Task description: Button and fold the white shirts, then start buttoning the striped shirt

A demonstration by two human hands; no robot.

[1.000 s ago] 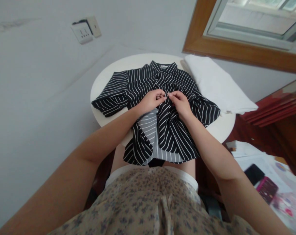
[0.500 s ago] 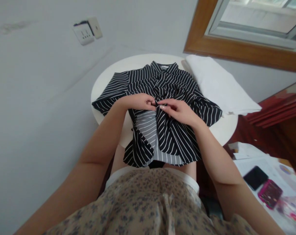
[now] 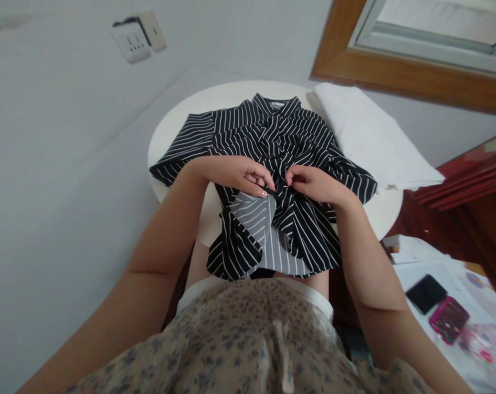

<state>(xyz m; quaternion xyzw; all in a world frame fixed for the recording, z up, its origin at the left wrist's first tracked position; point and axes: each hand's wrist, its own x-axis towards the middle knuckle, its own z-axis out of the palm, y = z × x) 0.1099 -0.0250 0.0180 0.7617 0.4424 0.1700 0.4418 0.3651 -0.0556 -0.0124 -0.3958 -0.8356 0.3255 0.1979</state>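
A black shirt with white stripes (image 3: 239,128) lies front up, its collar at the far side and its hem hanging over the near edge of the round white table (image 3: 169,128). My left hand (image 3: 250,174) pinches the shirt's front edge near the middle, where the grey inner side shows. Just to the right, my right hand (image 3: 309,180) has its fingers closed on the other front edge. A small gap separates the two hands. Any button between the fingers is too small to make out.
Folded white cloth (image 3: 366,131) lies at the table's right side. Lower right, a dark phone (image 3: 426,294) and a pink case (image 3: 449,319) rest on a paper-covered surface. A wall socket (image 3: 132,41) is at upper left, a wood-framed window (image 3: 387,68) at upper right.
My hands have moved apart: the left slightly right and nearer me, the right a little to the right. The shirt's front edges are shifted and bunched differently. The view has tilted slightly.
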